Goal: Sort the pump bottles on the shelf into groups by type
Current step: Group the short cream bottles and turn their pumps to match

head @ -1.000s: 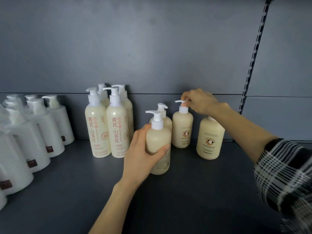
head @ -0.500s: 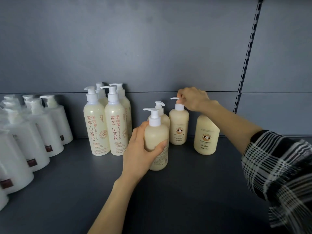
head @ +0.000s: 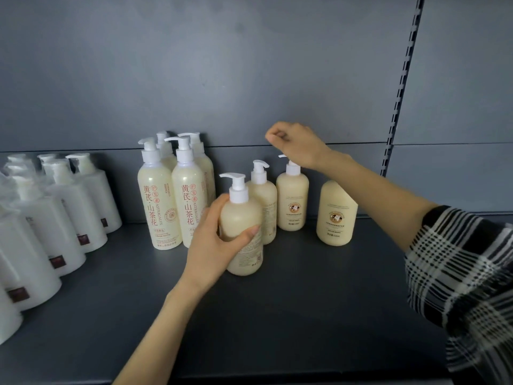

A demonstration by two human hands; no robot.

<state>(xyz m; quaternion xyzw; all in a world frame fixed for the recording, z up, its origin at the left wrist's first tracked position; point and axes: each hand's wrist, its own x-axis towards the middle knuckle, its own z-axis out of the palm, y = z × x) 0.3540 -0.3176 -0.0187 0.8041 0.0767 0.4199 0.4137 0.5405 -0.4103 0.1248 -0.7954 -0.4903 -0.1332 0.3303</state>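
Three kinds of pump bottle stand on the shelf [head: 305, 307], and they look mostly grouped already. White bottles [head: 69, 218] fill the left end in rows. Tall bottles [head: 158, 201] with red characters stand together in the middle. Four short cream bottles are to their right.

The left hand [head: 213, 240] grips the front short bottle [head: 241, 215] around its body, just beside the tall bottles. Its base seems to be on the shelf. The second short bottle [head: 263, 198] is close behind it. The back bottle [head: 293, 201] and the rightmost bottle [head: 336, 212] stand apart from each other.

The right hand [head: 297, 143] hovers above the pump of the back bottle, fingers curled with nothing in them.

I judge that little is left: to close up this loose short group.
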